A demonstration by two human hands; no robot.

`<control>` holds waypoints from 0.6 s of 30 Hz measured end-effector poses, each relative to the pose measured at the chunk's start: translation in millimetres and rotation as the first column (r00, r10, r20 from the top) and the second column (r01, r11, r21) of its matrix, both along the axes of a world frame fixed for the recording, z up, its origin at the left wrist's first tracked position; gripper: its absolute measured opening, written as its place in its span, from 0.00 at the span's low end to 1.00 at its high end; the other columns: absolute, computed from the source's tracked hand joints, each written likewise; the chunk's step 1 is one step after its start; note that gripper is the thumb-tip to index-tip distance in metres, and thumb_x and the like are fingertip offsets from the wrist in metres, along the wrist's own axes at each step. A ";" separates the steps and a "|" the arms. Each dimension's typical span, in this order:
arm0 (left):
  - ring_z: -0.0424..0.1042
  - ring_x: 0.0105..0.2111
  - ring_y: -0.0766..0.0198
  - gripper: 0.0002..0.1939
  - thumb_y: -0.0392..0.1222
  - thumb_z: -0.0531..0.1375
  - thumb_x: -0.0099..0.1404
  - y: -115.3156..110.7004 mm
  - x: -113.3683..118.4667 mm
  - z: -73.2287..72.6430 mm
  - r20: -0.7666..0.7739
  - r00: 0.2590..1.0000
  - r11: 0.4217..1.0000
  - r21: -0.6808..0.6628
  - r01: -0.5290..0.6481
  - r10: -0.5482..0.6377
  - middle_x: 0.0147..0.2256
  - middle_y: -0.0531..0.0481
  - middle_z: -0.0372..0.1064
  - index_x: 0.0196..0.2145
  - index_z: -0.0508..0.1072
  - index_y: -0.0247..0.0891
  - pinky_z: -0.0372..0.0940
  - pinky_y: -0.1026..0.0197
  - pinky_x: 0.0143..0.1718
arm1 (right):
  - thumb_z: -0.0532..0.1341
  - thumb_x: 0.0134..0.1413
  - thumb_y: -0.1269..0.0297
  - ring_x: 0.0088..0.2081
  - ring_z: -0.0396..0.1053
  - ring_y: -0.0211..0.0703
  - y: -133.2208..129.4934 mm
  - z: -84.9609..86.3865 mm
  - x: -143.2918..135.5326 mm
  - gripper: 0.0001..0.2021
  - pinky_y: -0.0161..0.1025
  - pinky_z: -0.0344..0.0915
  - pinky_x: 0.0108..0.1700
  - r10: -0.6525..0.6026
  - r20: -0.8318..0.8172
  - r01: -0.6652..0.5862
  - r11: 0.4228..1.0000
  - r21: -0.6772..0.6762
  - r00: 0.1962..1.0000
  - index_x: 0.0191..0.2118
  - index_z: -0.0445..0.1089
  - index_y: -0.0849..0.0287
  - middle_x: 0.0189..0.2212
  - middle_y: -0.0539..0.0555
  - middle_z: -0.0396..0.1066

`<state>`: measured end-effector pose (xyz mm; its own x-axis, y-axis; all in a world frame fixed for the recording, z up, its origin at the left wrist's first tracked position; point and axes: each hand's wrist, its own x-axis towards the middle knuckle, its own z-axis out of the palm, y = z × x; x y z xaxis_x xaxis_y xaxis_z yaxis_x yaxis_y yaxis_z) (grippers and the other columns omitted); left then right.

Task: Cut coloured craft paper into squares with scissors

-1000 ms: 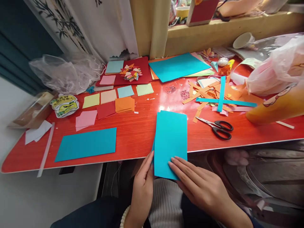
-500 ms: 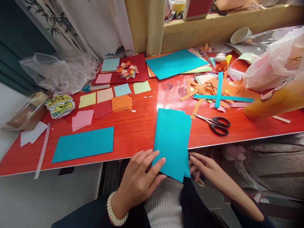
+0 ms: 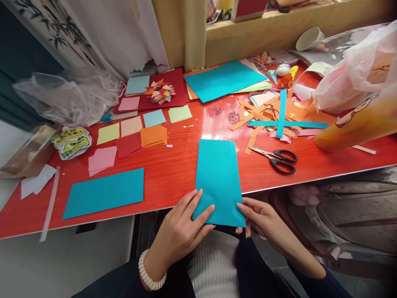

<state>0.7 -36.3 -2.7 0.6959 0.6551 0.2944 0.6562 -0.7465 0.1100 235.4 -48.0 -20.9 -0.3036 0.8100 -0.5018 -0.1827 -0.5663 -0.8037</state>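
A folded sheet of blue paper (image 3: 217, 174) lies partly on the table, its lower end sticking out past the front edge. My left hand (image 3: 182, 229) holds its lower left side, fingers resting on top and the thumb along the bottom edge. At the lower right corner my right hand (image 3: 260, 217) pinches the paper, thumb above and the other fingers mostly hidden below. A second blue paper rectangle (image 3: 105, 192) rests flat at the left. Scissors with black handles (image 3: 283, 160) lie to the right of the held paper.
Small coloured paper squares (image 3: 128, 145) sit in several stacks at the left. Orange and blue paper strips (image 3: 281, 120) are heaped at the right, beside a yellow cylinder (image 3: 350, 128) and a plastic bag (image 3: 344, 78). Larger blue sheets (image 3: 226, 80) lie at the back.
The two layers of the blue paper, offset at the edges before, now line up closely. My right hand has moved left onto the paper's lower right corner. The view has shifted slightly.
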 end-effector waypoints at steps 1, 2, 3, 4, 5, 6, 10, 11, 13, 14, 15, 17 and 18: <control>0.63 0.57 0.48 0.20 0.46 0.58 0.65 -0.7 0.2 -0.7 0.003 1.000 1.000 0.003 0.002 -0.002 0.57 0.36 0.63 0.53 0.71 0.40 0.69 0.50 0.49 | 0.62 0.53 0.48 0.24 0.73 0.38 0.1 -0.1 -0.5 0.24 0.30 0.67 0.23 -0.006 -0.005 0.006 1.000 -0.005 1.000 0.47 0.70 0.64 0.22 0.51 0.72; 0.63 0.57 0.48 0.20 0.45 0.58 0.65 -1.3 0.4 -1.4 0.007 1.000 1.000 0.008 0.004 -0.004 0.57 0.36 0.63 0.53 0.71 0.40 0.70 0.50 0.49 | 0.62 0.52 0.48 0.24 0.73 0.38 0.0 0.0 -1.0 0.24 0.31 0.68 0.23 -0.011 -0.009 0.011 1.000 -0.011 1.000 0.47 0.70 0.63 0.23 0.51 0.72; 0.63 0.57 0.48 0.19 0.44 0.59 0.65 -1.7 0.7 -2.1 0.013 1.000 1.000 0.014 0.004 -0.004 0.57 0.36 0.63 0.53 0.71 0.39 0.70 0.50 0.49 | 0.63 0.52 0.48 0.24 0.73 0.39 0.0 0.3 -1.6 0.24 0.31 0.68 0.23 -0.015 -0.011 0.015 1.000 -0.016 1.000 0.47 0.70 0.63 0.24 0.52 0.73; 0.63 0.57 0.48 0.19 0.44 0.59 0.65 -2.1 1.0 -2.8 0.019 1.000 1.000 0.019 0.001 -0.002 0.57 0.35 0.63 0.53 0.71 0.39 0.70 0.50 0.49 | 0.63 0.51 0.48 0.25 0.73 0.39 -0.1 0.8 -2.3 0.24 0.32 0.69 0.24 -0.018 -0.010 0.018 1.000 -0.020 1.000 0.47 0.70 0.62 0.25 0.52 0.73; 0.63 0.57 0.49 0.19 0.43 0.59 0.65 -2.5 1.3 -3.4 0.027 1.000 1.000 0.025 -0.003 0.002 0.56 0.35 0.64 0.53 0.71 0.39 0.70 0.50 0.49 | 0.64 0.50 0.48 0.25 0.73 0.39 -0.2 1.6 -3.1 0.25 0.32 0.69 0.24 -0.021 -0.008 0.021 0.999 -0.024 1.000 0.48 0.70 0.62 0.26 0.52 0.73; 0.64 0.57 0.48 0.19 0.43 0.59 0.65 -2.7 1.6 -3.9 0.034 0.999 1.000 0.030 -0.008 0.007 0.56 0.35 0.64 0.53 0.71 0.39 0.70 0.50 0.49 | 0.65 0.50 0.49 0.25 0.73 0.39 -0.3 2.7 -4.1 0.25 0.32 0.69 0.25 -0.023 -0.005 0.023 0.999 -0.028 1.000 0.49 0.70 0.62 0.26 0.52 0.74; 0.66 0.55 0.48 0.19 0.44 0.60 0.64 -2.5 3.2 -5.0 0.056 0.998 0.998 0.055 -0.026 0.023 0.55 0.34 0.65 0.52 0.72 0.38 0.71 0.50 0.47 | 0.68 0.46 0.51 0.26 0.74 0.40 0.0 7.3 -9.8 0.28 0.33 0.69 0.26 -0.018 -0.013 0.017 0.998 -0.053 1.000 0.50 0.68 0.63 0.27 0.53 0.75; 0.66 0.55 0.48 0.19 0.44 0.60 0.64 -2.0 3.7 -5.0 0.058 0.998 0.998 0.055 -0.027 0.024 0.54 0.34 0.66 0.51 0.72 0.38 0.71 0.50 0.47 | 0.68 0.45 0.51 0.26 0.74 0.40 0.0 7.6 -11.4 0.28 0.33 0.69 0.26 -0.014 -0.019 0.013 0.998 -0.060 1.000 0.49 0.68 0.63 0.28 0.54 0.75; 0.66 0.55 0.48 0.19 0.44 0.60 0.64 -0.9 4.5 -4.0 0.064 0.998 0.999 0.047 -0.023 0.020 0.54 0.34 0.66 0.51 0.72 0.38 0.71 0.50 0.47 | 0.68 0.45 0.51 0.26 0.74 0.39 -0.7 6.6 -13.9 0.26 0.32 0.69 0.27 -0.006 -0.028 0.004 0.998 -0.068 1.000 0.45 0.68 0.65 0.28 0.55 0.76; 0.66 0.55 0.48 0.18 0.44 0.59 0.64 -0.4 4.7 -2.8 0.075 0.997 0.999 0.045 -0.021 0.017 0.54 0.34 0.66 0.51 0.72 0.38 0.71 0.50 0.47 | 0.68 0.46 0.51 0.26 0.74 0.38 -1.3 5.5 -14.5 0.25 0.32 0.69 0.27 -0.002 -0.027 0.000 0.998 -0.067 1.000 0.44 0.68 0.65 0.27 0.55 0.75; 0.66 0.55 0.48 0.18 0.44 0.59 0.65 -0.1 4.7 -0.9 0.098 0.995 0.998 0.051 -0.024 0.019 0.54 0.35 0.66 0.50 0.72 0.37 0.71 0.50 0.47 | 0.67 0.47 0.51 0.26 0.74 0.38 -1.9 4.3 -14.5 0.24 0.32 0.69 0.28 0.001 -0.024 -0.003 0.998 -0.062 1.000 0.43 0.68 0.66 0.26 0.55 0.75; 0.68 0.52 0.52 0.15 0.43 0.57 0.66 0.9 3.6 5.1 0.179 0.982 0.994 0.085 -0.069 0.053 0.51 0.36 0.69 0.48 0.73 0.36 0.71 0.53 0.47 | 0.65 0.50 0.51 0.25 0.73 0.38 -2.2 3.2 -12.7 0.23 0.32 0.69 0.28 0.001 -0.010 -0.001 0.999 -0.035 1.000 0.44 0.68 0.66 0.24 0.54 0.75; 0.70 0.50 0.54 0.14 0.42 0.56 0.67 1.9 2.4 9.3 0.234 0.968 0.988 0.098 -0.118 0.093 0.49 0.38 0.70 0.47 0.73 0.37 0.71 0.55 0.47 | 0.64 0.52 0.51 0.25 0.73 0.38 -1.1 4.2 -11.1 0.22 0.32 0.69 0.28 -0.006 0.001 0.006 1.000 -0.017 1.000 0.44 0.69 0.66 0.23 0.54 0.75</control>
<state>3.1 -34.4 6.6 0.5308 0.6759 0.5113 0.6990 -0.6903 0.1868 224.2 -49.1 -16.7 -0.2985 0.8030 -0.5159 -0.1851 -0.5790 -0.7941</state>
